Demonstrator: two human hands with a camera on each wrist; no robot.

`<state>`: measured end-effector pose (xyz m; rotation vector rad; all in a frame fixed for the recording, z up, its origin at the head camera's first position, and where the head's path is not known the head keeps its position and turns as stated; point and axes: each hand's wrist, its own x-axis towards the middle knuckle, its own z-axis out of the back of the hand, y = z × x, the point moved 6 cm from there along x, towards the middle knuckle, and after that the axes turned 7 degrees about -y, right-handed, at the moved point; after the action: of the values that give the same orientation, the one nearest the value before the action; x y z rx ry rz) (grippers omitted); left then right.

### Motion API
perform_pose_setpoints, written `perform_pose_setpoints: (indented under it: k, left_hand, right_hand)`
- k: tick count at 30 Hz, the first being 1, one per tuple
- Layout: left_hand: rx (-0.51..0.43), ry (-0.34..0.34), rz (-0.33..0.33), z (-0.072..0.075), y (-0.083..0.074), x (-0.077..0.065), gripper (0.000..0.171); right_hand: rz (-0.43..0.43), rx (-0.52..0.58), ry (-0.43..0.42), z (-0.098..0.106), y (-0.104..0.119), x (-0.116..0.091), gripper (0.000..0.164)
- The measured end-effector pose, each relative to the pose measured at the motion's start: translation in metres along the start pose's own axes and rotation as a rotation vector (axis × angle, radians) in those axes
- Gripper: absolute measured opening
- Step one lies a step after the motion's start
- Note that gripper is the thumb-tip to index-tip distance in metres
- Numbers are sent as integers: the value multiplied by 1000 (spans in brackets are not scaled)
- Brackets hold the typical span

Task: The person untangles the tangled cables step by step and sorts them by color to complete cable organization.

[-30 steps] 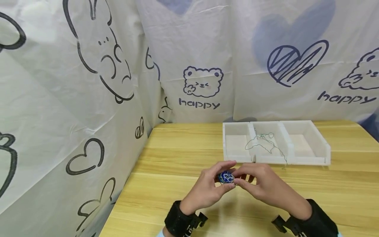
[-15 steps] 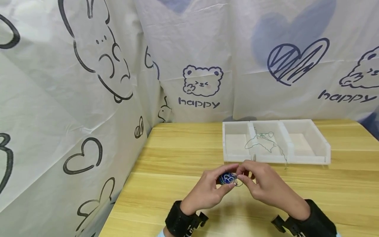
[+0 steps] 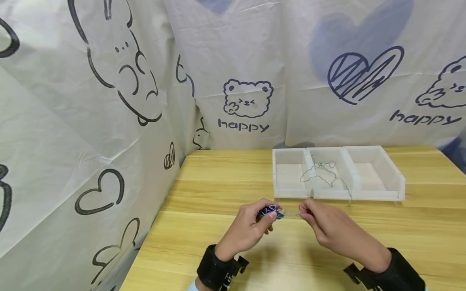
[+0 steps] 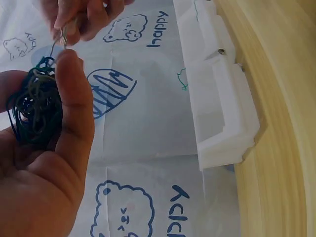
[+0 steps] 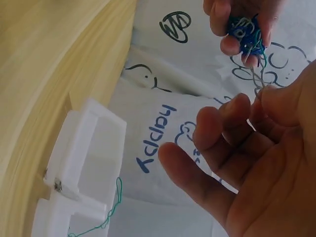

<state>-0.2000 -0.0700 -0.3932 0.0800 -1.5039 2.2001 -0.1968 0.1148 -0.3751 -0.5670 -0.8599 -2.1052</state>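
Observation:
My left hand (image 3: 244, 228) holds a tangled bundle of blue, green and whitish thread (image 3: 268, 211) between its fingers and thumb. The left wrist view shows the tangle (image 4: 37, 106) as loose loops cupped against the palm. To the right, my right hand (image 3: 336, 226) pinches a pale strand (image 5: 256, 76) between thumb and index finger. That strand runs taut from the tangle across the short gap between the hands. In the right wrist view the other right fingers are loosely bent, away from the thread.
Behind the hands, a white tray (image 3: 378, 195) with three compartments stands on the wooden table (image 3: 218, 173). A thin green thread (image 3: 322, 178) lies across its middle compartment, one end hanging over the front wall. Printed cloth (image 3: 251, 48) hangs along the back and left.
The hands have drawn apart, the left going slightly left and the right slightly right. A pale strand now stretches between them from the tangle.

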Motion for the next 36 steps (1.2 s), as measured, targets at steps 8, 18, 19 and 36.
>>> perform_pose_setpoints:
  k: [8, 18, 19, 36]
  left_hand:
    - [-3, -30, -26, 0, -2, 0, 22]
    - [-130, -20, -15, -1, -5, 7, 23]
    - [-137, -31, -16, -2, -5, 8, 22]
    - [-133, 13, -51, -15, -9, 16, 26]
  right_hand:
    - [43, -27, 16, 9, 2, 0, 25]
    - [82, -30, -36, 23, 3, -1, 19]
    - [68, -14, -35, 22, 2, -2, 24]
    - [208, 21, -190, 21, 9, 3, 29]
